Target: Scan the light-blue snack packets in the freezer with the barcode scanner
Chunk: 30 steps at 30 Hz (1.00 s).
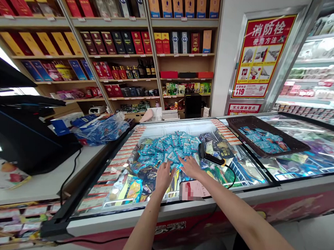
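A heap of small blue packets (155, 150) is spread on the glass top of a chest freezer (115, 218). Both of my hands reach in at its near edge. My left hand (164, 175) has its thumb apart from its fingers, whose tips touch the nearest packets. Close beside it, my right hand (191, 167) stretches its fingers onto the heap from the right. One packet (172, 157) lies just beyond the fingertips; I see no packet clearly gripped. A black handheld scanner (214, 158) rests on the glass right of the heap. Below my right wrist lies a phone (196, 189) with a lit pinkish screen.
On the freezer's right part stands a brown tray (268, 153) with more blue packets. A cable (235, 176) runs from the scanner. At left are a counter (90, 155), a black screen unit (23, 129) and a blue plastic bag (103, 131). Shelves of boxes (126, 42) stand behind.
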{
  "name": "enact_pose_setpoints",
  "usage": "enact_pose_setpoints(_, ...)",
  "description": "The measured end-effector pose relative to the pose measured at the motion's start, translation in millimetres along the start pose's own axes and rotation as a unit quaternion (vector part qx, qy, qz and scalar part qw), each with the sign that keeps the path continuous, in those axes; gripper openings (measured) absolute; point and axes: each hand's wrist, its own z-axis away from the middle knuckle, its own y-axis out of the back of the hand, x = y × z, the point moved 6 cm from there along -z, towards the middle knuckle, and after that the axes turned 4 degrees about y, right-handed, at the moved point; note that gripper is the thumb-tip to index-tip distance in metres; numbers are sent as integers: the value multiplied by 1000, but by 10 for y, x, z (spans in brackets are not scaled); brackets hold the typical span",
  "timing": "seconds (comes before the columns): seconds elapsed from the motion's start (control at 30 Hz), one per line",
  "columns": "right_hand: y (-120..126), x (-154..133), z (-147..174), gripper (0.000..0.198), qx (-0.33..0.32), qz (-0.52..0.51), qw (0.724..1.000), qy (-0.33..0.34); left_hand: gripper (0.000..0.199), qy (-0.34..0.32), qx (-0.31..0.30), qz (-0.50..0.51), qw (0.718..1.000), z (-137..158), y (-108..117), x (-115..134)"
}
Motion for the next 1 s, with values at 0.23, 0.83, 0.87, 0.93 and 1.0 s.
enact_pose_setpoints(0.23, 261, 78, 51, 46, 24, -43, 999, 2, 32, 9, 16, 35, 999, 9, 62, 5)
enact_pose_setpoints(0.83, 726, 982, 1256, 65, 160, -232, 940, -193, 50, 186, -67, 262, 945, 188, 82, 215)
enact_pose_setpoints(0.87, 695, 1004, 1322, 65, 156, -238, 938, -200, 51, 190, -68, 276, 940, 193, 69, 259)
enact_pose_setpoints(0.93, 656, 999, 1401, 65, 153, -258, 931, -206, 52, 193, -71, 298, 932, 183, 54, 360)
enact_pose_setpoints(1.0, 627, 938, 1398, 70, 133, -315, 918, -201, 55, 190, -88, 329, 921, 142, 53, 491)
